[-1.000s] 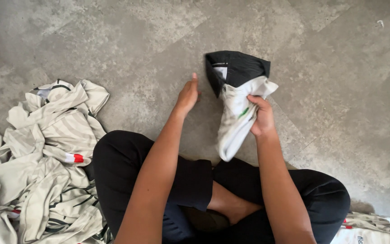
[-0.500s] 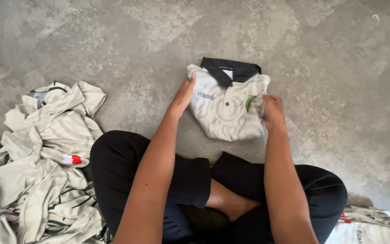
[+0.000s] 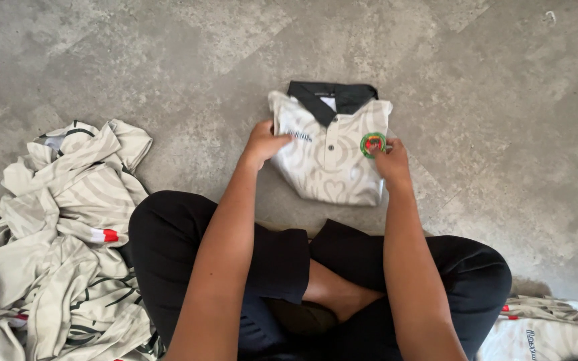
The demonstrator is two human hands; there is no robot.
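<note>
Since a second ago, the cream patterned polo shirt with black collar lies folded flat on the grey floor; left hand and right hand pinch its side edges, fingers curled.

You see a cream folded polo shirt with pale swirling lines, a black collar and a round green-and-red badge. On your left, the heap of shirts is the same cream with dark stripes and red tabs. Your trousers are black, the floor mottled grey
</note>
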